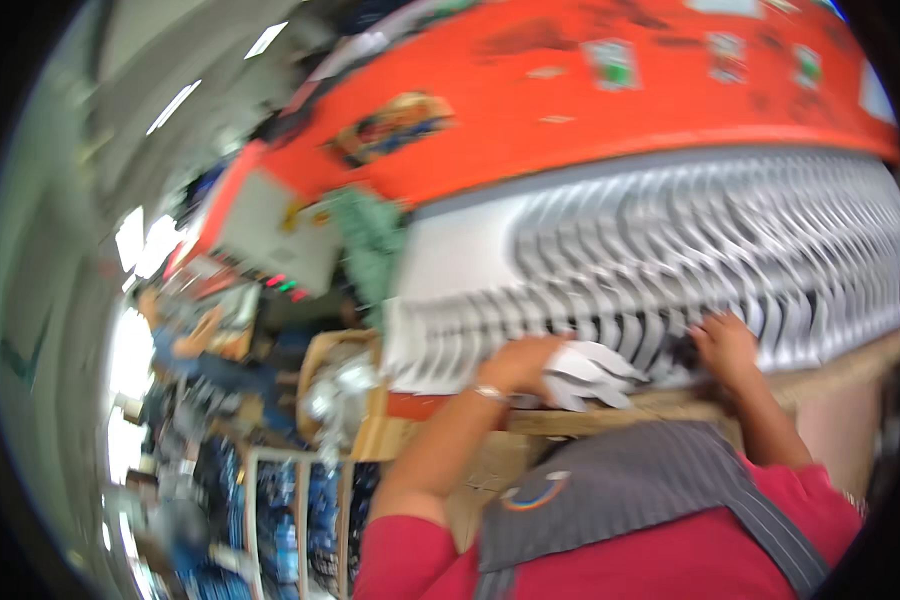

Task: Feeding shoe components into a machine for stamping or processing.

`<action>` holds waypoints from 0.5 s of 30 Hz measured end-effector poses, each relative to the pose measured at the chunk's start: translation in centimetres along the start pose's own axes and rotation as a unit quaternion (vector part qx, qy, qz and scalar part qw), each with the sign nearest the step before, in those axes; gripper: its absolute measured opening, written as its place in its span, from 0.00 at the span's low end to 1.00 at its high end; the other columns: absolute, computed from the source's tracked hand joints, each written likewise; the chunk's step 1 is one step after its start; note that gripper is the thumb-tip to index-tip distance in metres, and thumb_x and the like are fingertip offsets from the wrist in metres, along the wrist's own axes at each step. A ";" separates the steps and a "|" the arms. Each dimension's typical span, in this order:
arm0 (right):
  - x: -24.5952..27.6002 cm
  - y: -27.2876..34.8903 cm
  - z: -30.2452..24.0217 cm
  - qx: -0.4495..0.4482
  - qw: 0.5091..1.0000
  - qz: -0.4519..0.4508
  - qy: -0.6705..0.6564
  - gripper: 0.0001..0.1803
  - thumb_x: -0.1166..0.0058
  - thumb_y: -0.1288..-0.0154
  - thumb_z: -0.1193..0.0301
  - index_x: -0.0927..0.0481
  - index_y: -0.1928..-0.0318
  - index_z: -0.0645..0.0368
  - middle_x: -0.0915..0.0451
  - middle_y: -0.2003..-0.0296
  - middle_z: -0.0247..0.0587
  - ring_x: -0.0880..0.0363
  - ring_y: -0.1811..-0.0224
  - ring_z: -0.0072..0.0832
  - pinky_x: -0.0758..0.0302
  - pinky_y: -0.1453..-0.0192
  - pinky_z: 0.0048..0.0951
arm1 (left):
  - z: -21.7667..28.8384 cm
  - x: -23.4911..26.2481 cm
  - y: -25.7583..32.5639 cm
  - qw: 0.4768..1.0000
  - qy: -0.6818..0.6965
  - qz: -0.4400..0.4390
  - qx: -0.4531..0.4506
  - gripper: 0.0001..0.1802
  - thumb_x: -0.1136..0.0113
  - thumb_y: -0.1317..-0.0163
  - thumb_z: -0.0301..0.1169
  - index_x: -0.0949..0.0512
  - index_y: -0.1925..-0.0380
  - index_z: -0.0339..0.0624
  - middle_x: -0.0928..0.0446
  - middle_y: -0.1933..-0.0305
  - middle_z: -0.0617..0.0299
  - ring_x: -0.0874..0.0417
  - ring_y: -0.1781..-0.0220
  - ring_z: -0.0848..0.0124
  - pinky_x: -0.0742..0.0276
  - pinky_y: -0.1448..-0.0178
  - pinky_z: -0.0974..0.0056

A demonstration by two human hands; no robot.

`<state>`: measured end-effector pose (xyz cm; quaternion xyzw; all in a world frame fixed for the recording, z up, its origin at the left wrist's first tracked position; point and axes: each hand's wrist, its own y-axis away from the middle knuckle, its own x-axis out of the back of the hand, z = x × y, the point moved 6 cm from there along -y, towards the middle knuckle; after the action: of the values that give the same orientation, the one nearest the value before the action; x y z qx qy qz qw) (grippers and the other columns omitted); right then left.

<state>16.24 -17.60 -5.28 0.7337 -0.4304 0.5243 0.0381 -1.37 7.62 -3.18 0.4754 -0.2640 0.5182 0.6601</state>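
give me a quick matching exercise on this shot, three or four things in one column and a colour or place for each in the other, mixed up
Things:
1. left hand
2. right hand
3. machine hood
4. apron

Places, colours or states:
A. orange, arching over the top of the picture
B. grey with fine stripes, worn over a red shirt
C. holding a bunch of white cut pieces
D. reaching into the white sheet with rows of cut shapes, further right

Pairs: 1-C, 2-D, 3-A, 4-B
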 end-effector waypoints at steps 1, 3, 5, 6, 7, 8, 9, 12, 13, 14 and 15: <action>0.1 0.1 -0.2 0.012 0.999 0.029 0.008 0.13 0.44 0.42 0.63 0.23 0.75 0.60 0.23 0.72 0.48 0.25 0.66 0.48 0.29 0.60 0.45 | 0.5 -0.3 0.4 1.000 -0.002 0.001 0.002 0.64 0.21 0.76 0.37 0.44 0.32 0.41 0.31 0.38 0.48 0.33 0.36 0.52 0.41 0.31 0.56; -0.3 0.1 0.1 0.003 1.000 0.012 0.014 0.11 0.46 0.40 0.66 0.23 0.73 0.61 0.23 0.71 0.47 0.26 0.64 0.47 0.29 0.59 0.44 | 0.8 -0.5 0.9 0.998 -0.039 0.004 0.039 0.67 0.20 0.77 0.37 0.47 0.31 0.42 0.30 0.41 0.48 0.32 0.38 0.52 0.40 0.33 0.56; -0.7 0.0 0.0 0.035 0.999 0.001 0.000 0.11 0.50 0.37 0.68 0.23 0.71 0.63 0.24 0.71 0.49 0.28 0.65 0.47 0.31 0.60 0.44 | 0.7 -0.7 1.2 0.994 -0.067 -0.003 0.084 0.67 0.20 0.77 0.36 0.47 0.31 0.42 0.29 0.43 0.50 0.30 0.43 0.52 0.34 0.37 0.56; -1.1 0.0 0.3 0.020 0.999 -0.029 0.007 0.10 0.51 0.36 0.69 0.23 0.70 0.63 0.24 0.71 0.49 0.29 0.65 0.47 0.31 0.60 0.44 | 0.7 -0.7 1.5 0.995 -0.053 0.012 0.086 0.67 0.20 0.77 0.35 0.47 0.31 0.42 0.29 0.45 0.50 0.30 0.45 0.52 0.33 0.39 0.56; -1.0 -0.3 0.5 0.032 0.999 -0.004 -0.007 0.10 0.52 0.36 0.70 0.23 0.69 0.64 0.25 0.71 0.50 0.29 0.65 0.48 0.32 0.59 0.44 | 0.9 -0.3 1.3 0.996 -0.051 0.039 0.070 0.67 0.20 0.77 0.35 0.47 0.31 0.41 0.28 0.46 0.51 0.30 0.46 0.52 0.31 0.41 0.56; -1.3 -0.4 0.5 0.034 0.999 -0.025 -0.001 0.10 0.52 0.35 0.70 0.24 0.69 0.64 0.25 0.70 0.50 0.29 0.65 0.48 0.32 0.59 0.44 | 0.7 -0.1 1.6 0.994 -0.028 0.069 0.079 0.61 0.21 0.76 0.34 0.42 0.34 0.38 0.28 0.48 0.51 0.31 0.46 0.52 0.31 0.41 0.56; -1.5 -0.5 0.8 0.033 0.999 -0.029 0.006 0.10 0.53 0.35 0.71 0.24 0.69 0.64 0.26 0.70 0.51 0.30 0.64 0.48 0.32 0.58 0.44 | 0.4 -0.3 1.6 0.992 -0.033 0.065 0.101 0.61 0.21 0.76 0.34 0.42 0.34 0.38 0.28 0.48 0.51 0.31 0.46 0.52 0.31 0.41 0.56; -1.9 -0.5 1.1 0.046 0.998 -0.042 0.015 0.09 0.53 0.35 0.71 0.24 0.68 0.65 0.26 0.68 0.52 0.30 0.63 0.48 0.32 0.58 0.45 | 1.4 -0.2 2.1 0.982 -0.085 0.163 0.043 0.49 0.29 0.70 0.31 0.35 0.40 0.37 0.29 0.53 0.52 0.30 0.50 0.55 0.31 0.43 0.59; -1.9 -0.5 1.1 0.050 0.998 -0.042 0.011 0.09 0.53 0.35 0.71 0.24 0.68 0.65 0.26 0.68 0.52 0.30 0.63 0.48 0.32 0.58 0.45 | 1.3 -0.7 2.2 0.983 -0.079 0.159 0.052 0.49 0.29 0.70 0.31 0.35 0.40 0.37 0.29 0.53 0.52 0.30 0.50 0.55 0.31 0.43 0.59; -2.0 -0.5 1.1 0.055 0.997 -0.047 0.009 0.09 0.53 0.35 0.71 0.24 0.67 0.65 0.27 0.68 0.51 0.30 0.62 0.48 0.32 0.58 0.45 | 1.7 -0.6 2.5 0.976 -0.076 0.201 0.028 0.49 0.29 0.69 0.30 0.36 0.39 0.37 0.29 0.54 0.52 0.30 0.50 0.56 0.30 0.44 0.60; -1.9 -0.5 0.9 0.063 0.997 -0.036 0.006 0.09 0.53 0.35 0.71 0.25 0.67 0.65 0.27 0.67 0.51 0.30 0.61 0.48 0.32 0.57 0.45 | 2.0 -0.5 2.9 0.968 -0.067 0.241 0.000 0.49 0.29 0.69 0.30 0.37 0.39 0.38 0.29 0.54 0.53 0.30 0.50 0.56 0.30 0.44 0.60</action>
<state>17.14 -16.64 -6.98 0.7463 -0.3695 0.5535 0.0132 -3.93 5.59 -1.78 0.4313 -0.4143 0.6291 0.4967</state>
